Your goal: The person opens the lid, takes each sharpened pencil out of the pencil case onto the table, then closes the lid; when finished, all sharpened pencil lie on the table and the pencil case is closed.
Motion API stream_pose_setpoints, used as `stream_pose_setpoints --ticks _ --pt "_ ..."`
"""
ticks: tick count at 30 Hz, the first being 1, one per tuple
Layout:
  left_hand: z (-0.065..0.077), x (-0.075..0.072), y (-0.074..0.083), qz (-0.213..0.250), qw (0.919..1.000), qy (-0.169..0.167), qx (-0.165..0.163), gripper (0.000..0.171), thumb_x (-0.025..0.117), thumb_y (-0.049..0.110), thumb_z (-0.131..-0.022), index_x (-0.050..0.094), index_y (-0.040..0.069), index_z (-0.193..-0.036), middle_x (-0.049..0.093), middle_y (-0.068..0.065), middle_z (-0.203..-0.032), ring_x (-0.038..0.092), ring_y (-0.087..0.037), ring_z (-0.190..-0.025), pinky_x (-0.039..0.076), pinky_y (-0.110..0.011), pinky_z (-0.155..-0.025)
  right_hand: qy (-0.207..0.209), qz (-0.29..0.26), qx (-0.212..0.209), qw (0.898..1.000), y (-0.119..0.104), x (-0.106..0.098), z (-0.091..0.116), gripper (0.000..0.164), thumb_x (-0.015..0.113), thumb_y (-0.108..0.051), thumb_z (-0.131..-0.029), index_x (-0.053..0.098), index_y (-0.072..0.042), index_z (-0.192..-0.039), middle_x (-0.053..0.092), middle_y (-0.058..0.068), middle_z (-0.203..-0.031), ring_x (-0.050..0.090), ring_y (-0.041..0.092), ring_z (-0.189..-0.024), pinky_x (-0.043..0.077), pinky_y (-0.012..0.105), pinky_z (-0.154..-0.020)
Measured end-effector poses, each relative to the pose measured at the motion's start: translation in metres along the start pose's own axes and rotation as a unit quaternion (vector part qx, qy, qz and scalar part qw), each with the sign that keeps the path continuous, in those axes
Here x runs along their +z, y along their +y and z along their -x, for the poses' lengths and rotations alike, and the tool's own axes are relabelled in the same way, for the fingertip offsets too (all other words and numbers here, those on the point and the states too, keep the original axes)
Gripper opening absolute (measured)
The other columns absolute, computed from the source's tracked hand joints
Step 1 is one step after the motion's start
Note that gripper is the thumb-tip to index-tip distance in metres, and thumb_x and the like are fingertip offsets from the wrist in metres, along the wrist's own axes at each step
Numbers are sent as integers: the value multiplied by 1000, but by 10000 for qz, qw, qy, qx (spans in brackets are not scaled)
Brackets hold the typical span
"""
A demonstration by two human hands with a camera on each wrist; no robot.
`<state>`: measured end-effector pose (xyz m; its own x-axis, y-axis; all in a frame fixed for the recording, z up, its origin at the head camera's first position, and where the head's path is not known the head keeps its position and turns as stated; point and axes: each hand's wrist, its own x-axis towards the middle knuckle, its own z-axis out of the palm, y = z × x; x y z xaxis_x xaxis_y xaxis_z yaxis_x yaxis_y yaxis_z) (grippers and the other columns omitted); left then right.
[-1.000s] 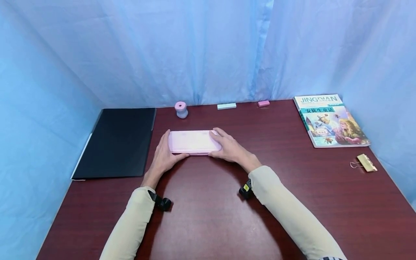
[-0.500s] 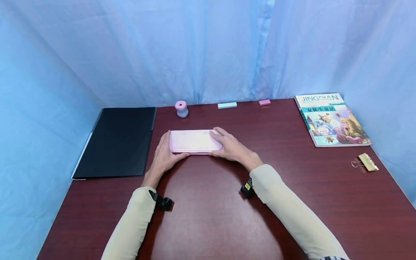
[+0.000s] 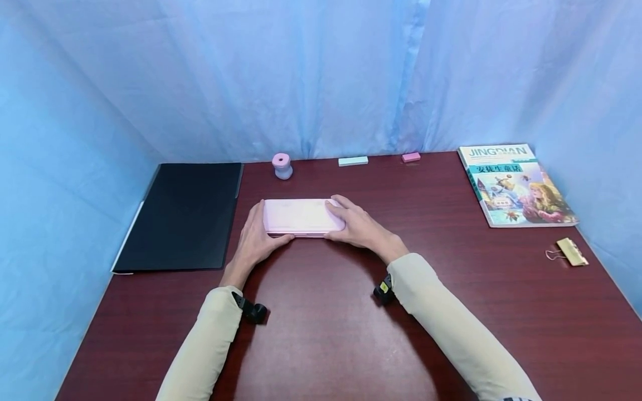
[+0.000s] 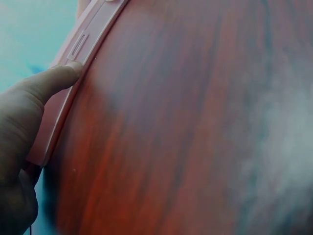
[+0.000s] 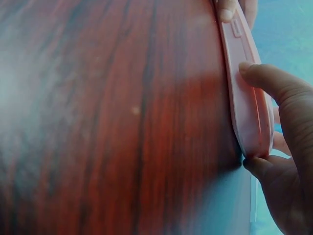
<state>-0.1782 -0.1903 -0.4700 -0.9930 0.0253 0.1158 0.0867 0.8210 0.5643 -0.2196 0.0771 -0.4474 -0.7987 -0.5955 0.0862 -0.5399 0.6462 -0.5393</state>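
Observation:
A flat pink pencil case (image 3: 303,216) lies lengthwise across the middle of the table, its lid closed. My left hand (image 3: 254,236) grips its left end, thumb along the front side. At the right end my right hand (image 3: 362,227) holds it, with a finger on the lid's corner and the thumb on the front side. In the left wrist view the left thumb (image 4: 58,81) presses near a small slot in the case's pink side (image 4: 61,98). The right wrist view shows the right thumb (image 5: 274,81) against that same side (image 5: 247,110).
A black folder (image 3: 180,217) lies to the left. Along the back stand a pink-and-blue spool-shaped object (image 3: 282,166), a pale blue bar (image 3: 353,161) and a small pink block (image 3: 411,157). At right are a book (image 3: 519,189) and a gold binder clip (image 3: 572,252). Blue curtains enclose the table.
The head view has shifted slightly, so things appear a little farther right. Both hands keep hold of the pencil case, with no clear movement relative to the table.

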Motion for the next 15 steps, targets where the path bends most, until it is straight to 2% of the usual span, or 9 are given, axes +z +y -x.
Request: stream_pose_setpoints --ticks 15 --pt "-3 -1 -1 -8 10000 -55 -17 112 71 61 -66 16 5 -146 24 -14 -145 29 -28 -129 28 -46 -105 72 71 -62 9999 -1 -2 1 78 72 -37 -77 38 -6 -140 32 14 -144 39 30 -125 35 41 -100"
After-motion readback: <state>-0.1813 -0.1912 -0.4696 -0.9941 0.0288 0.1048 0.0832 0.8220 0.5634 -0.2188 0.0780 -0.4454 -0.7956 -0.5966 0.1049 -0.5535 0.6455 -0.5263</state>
